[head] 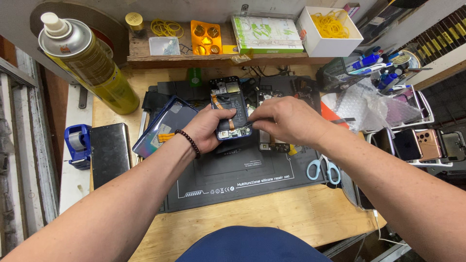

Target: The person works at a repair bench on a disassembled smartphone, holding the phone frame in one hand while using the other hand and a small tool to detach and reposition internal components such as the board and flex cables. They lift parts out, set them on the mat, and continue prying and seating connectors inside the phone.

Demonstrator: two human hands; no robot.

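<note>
Head view: the left hand point(209, 130) cups an opened phone point(229, 107) from below, fingers curled round its lower edge, tilting the exposed insides toward the eyes. Pinched shut, the right hand point(286, 119) grips a thin tool whose tip meets the phone's lower end. Both hover over a dark rubbery mat point(242, 172) that covers the wooden surface point(291, 216). A glossy blue back cover point(162, 127) lies just left; blue-handled scissors point(324, 169) lie right.
</note>
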